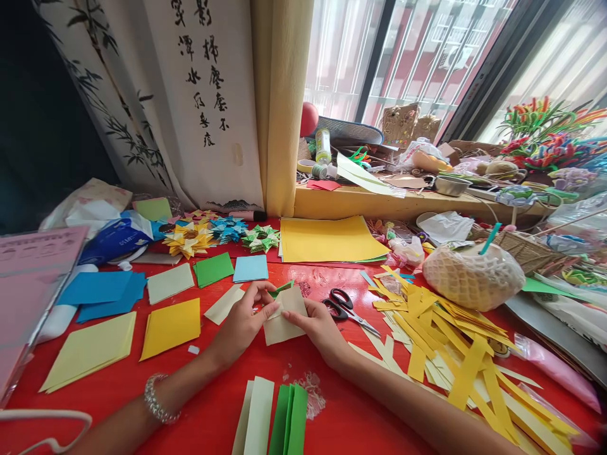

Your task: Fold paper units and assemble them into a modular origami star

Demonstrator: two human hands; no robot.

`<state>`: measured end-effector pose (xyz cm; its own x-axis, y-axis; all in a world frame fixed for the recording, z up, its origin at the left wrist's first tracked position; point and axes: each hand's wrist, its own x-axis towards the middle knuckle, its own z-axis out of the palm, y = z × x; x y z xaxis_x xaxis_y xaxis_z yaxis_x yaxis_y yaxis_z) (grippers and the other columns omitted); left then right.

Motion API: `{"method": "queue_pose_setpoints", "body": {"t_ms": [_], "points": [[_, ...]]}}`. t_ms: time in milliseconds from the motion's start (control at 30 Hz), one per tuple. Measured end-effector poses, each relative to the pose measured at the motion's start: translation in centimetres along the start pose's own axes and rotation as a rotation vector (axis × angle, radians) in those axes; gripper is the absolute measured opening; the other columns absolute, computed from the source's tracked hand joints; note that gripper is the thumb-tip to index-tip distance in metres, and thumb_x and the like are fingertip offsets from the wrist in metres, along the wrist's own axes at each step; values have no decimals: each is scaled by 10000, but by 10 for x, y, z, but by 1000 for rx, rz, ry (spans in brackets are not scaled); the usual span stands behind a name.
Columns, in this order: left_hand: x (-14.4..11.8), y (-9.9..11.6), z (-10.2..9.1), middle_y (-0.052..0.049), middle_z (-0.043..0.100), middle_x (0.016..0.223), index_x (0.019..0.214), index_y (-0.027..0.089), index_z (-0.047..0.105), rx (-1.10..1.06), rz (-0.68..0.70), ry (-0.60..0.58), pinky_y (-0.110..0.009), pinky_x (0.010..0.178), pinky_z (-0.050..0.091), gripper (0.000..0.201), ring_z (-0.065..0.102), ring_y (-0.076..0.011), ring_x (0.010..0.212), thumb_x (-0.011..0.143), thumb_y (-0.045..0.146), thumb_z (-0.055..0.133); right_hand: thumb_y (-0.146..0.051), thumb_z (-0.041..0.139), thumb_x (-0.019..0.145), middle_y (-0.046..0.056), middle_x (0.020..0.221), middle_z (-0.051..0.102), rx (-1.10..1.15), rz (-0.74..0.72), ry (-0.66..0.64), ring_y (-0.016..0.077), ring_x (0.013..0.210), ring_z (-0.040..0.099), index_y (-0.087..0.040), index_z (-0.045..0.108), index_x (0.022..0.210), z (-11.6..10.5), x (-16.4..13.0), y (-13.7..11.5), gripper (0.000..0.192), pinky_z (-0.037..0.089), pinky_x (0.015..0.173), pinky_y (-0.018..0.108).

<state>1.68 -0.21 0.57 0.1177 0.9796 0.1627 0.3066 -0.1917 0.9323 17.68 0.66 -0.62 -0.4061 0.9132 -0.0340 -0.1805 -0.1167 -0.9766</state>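
Black brush-written characters run down the pale hanging scroll (199,95) at the far left, beside painted bamboo; they are too loose to read with certainty, and the print on the blue plastic packet (114,240) far left is too small to make out.

Near the middle of the red table (213,411), both hands work one folded piece of cream paper (283,321). The left hand (244,322), a silver bead bracelet (159,399) on its wrist, pinches the piece's left edge between thumb and fingertips. The right hand (318,325) grips its right edge, thumb on top. A small green paper sliver (283,288) pokes out at the far edge of the piece — whether it is tucked inside cannot be told.

Just right of the right hand lie black-handled scissors (344,306), blades pointing right. Beyond them spreads a heap of yellow and cream paper strips (450,344), and a white foam-netted fruit (474,275) sits at its far side. Near the bottom edge, cream and green folded strips (275,417) are cut off by the frame.

Left of the hands lie loose squares — a yellow paper square (171,327), a green paper square (213,269) and a light blue paper square (251,268). Folded paper stars (222,235) sit far behind them, beside a large yellow sheet (327,239). A cluttered wooden sill (379,202) bounds the far side. Bare red surface stays open between the forearms and near left of the left wrist.
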Motion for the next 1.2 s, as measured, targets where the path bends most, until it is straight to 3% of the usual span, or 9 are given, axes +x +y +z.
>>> {"method": "queue_pose_setpoints", "body": {"t_ms": [233,400,567,667,967,1200], "points": [[0,0,1,3,523,768,1007,219,441,19,-27,-12,-244,612,419,267,529,-147,740,790,362,498,-339,619,704,25,727,623,59,20,71,142,640,547,-140,612,781,-1,0,-4,213,418,594,244],[2,1,-1,-1,529,779,1018,214,458,12,-49,-13,-255,626,419,291,527,-150,718,784,382,495,-324,603,723,31,765,623,56,17,19,138,668,553,-143,610,825,-1,1,-3,208,421,613,240],[6,3,-7,-1,566,761,747,188,553,76,-27,-35,-247,664,394,201,512,-159,745,787,374,486,-303,598,731,42,849,632,-24,28,-87,145,723,561,-153,619,893,-1,-1,-1,221,419,640,238],[6,3,-8,22,547,703,714,193,542,78,-30,-20,-225,620,380,185,490,-136,684,793,350,483,-295,591,739,40,859,631,-28,22,-97,143,731,563,-156,618,909,0,-3,-2,222,420,650,237],[1,1,-3,21,476,690,693,180,512,180,27,-76,-197,508,344,242,423,-104,606,805,389,464,-301,589,739,8,716,594,26,4,59,116,625,526,-150,592,820,1,-4,-7,171,408,568,215],[1,2,-3,20,519,712,744,190,518,115,-32,-138,-188,480,341,207,432,-100,579,794,386,473,-338,584,733,3,707,578,68,6,115,118,619,515,-160,585,812,0,-3,-5,195,401,562,219]]}}
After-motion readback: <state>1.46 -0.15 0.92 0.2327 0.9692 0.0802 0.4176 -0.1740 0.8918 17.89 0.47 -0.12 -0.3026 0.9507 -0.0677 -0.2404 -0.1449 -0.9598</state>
